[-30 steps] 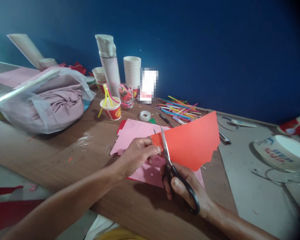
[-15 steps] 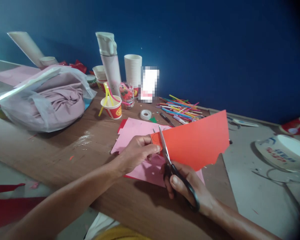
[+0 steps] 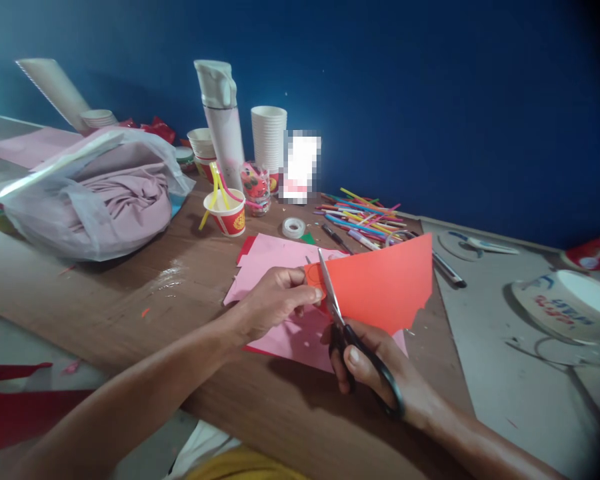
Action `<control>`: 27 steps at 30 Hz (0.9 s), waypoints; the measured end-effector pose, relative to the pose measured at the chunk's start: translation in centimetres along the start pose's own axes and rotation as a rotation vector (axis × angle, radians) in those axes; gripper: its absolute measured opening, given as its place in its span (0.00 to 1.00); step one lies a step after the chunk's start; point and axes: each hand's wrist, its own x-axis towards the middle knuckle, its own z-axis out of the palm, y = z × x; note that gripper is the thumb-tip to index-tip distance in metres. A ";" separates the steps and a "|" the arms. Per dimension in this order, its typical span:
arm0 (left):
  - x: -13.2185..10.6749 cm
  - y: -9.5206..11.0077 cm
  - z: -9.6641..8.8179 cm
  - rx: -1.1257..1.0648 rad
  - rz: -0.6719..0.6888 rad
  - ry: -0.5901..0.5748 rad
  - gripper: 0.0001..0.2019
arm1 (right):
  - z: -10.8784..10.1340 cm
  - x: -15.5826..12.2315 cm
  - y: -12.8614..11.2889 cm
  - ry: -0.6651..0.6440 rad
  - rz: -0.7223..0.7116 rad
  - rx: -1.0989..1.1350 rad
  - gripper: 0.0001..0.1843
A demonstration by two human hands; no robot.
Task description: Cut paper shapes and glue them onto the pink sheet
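Note:
My left hand [image 3: 273,303] pinches the left edge of a red-orange paper sheet [image 3: 380,287] and holds it up over the table. My right hand [image 3: 380,373] grips black-handled scissors [image 3: 347,333], whose blades cut into the sheet right beside my left fingers. A curved pencil line shows on the sheet near the cut. Pink paper sheets [image 3: 275,263] lie flat on the brown table [image 3: 130,293] under both hands.
A plastic bag of pink cloth [image 3: 100,197] lies at left. Behind stand a white flask [image 3: 223,117], stacked paper cups [image 3: 269,137], a red cup with straws [image 3: 227,217], a tape roll [image 3: 293,227] and several coloured sticks [image 3: 363,217]. A white bowl [image 3: 563,307] sits at right.
The red-orange sheet has swung and tilted, so its far right edge now sits lower and nearer. The scissors stay in the cut and both hands hold about the same place.

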 end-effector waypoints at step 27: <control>0.2 0.0 -0.7 0.044 -0.071 -0.051 0.07 | -0.1 0.1 -0.3 0.002 0.060 -0.010 0.23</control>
